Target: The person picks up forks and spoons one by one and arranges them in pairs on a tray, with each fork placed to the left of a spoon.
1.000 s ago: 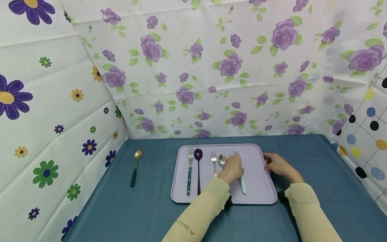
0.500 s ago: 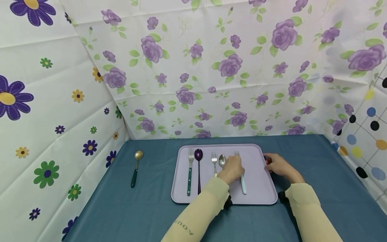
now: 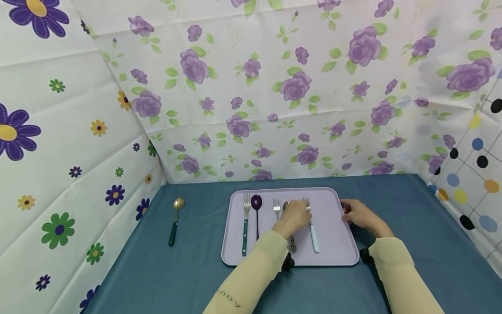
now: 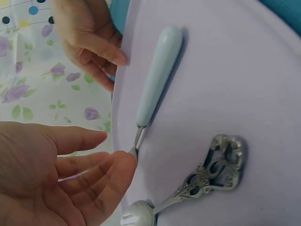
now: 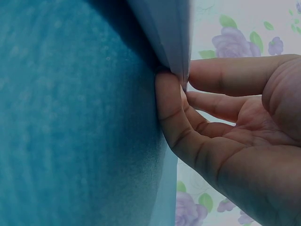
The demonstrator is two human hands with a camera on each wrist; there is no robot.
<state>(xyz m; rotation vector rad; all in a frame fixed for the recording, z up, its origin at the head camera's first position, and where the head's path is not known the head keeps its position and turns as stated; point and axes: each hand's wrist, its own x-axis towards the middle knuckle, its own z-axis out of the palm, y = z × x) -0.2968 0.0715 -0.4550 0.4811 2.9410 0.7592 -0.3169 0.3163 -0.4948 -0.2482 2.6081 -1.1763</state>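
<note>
My left hand (image 3: 295, 215) is over the lilac tray (image 3: 339, 246). In the left wrist view its thumb and fingers are apart, with the fingertips right at the neck of a fork with a pale blue handle (image 4: 159, 77). That fork lies on the tray. Beside it lies a silver spoon with an ornate openwork handle (image 4: 225, 162), its bowl partly hidden under the hand in the head view. My right hand (image 3: 361, 214) pinches the tray's right edge; in the right wrist view the thumb is on one side of the rim and the forefinger (image 5: 170, 96) on the other.
On the tray's left side lie a fork with a green handle (image 3: 245, 233) and a dark purple spoon (image 3: 256, 202). A small fork (image 3: 276, 206) is partly covered by the left arm. Left of the tray, a gold spoon with a green handle (image 3: 173, 233) lies on the blue cloth.
My left hand has shifted slightly left, off the pale-blue-handled fork's handle, and the ornate spoon handle now shows beside the wrist. The right hand stays at the tray's edge.
</note>
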